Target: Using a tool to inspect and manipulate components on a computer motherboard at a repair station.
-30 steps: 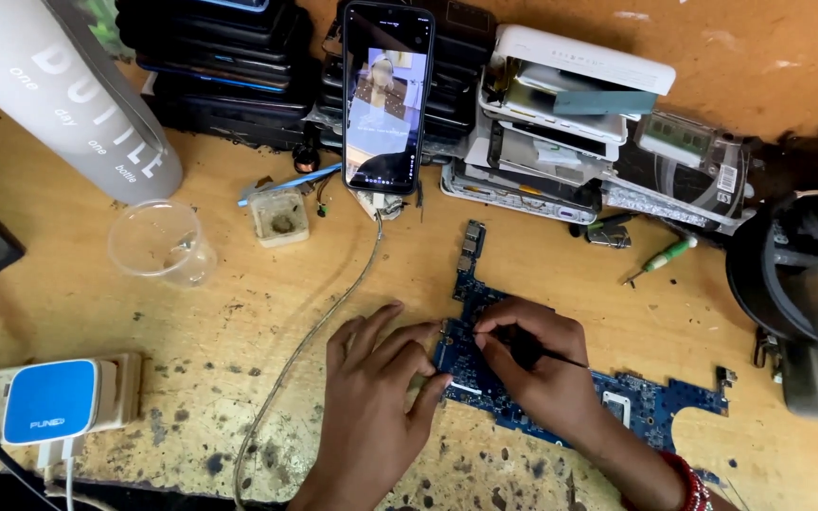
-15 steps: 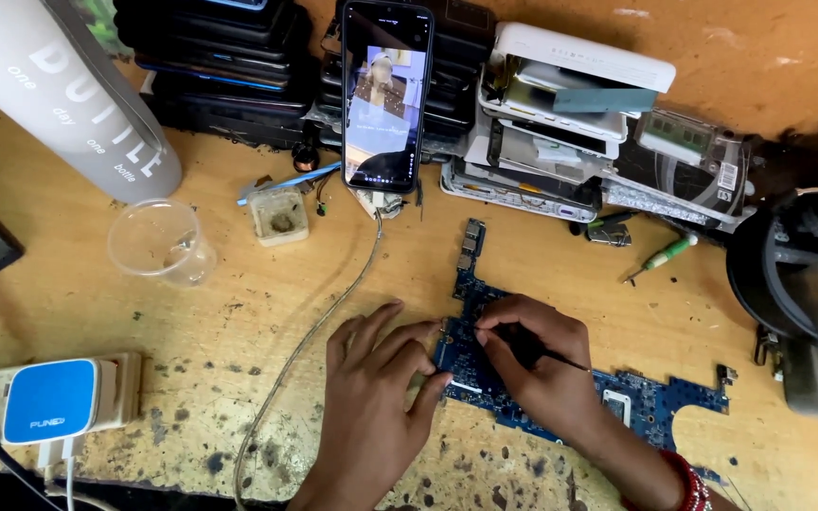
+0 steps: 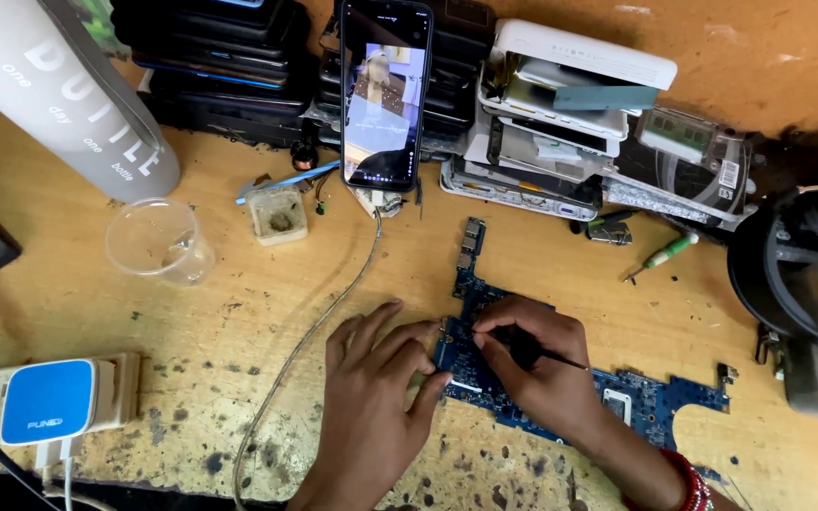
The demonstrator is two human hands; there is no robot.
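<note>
Both hands rest on the blue board lying flat on the wooden bench. Left hand lies flat, fingers spread, pinning the board's left edge. Right hand pinches a thin dark tool, tip against the board.

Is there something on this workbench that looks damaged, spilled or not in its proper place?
The wooden bench is stained with dark spots. The clear plastic cup lies tipped. Opened devices sit in an uneven pile. The blue circuit board under the hands looks intact.
</note>
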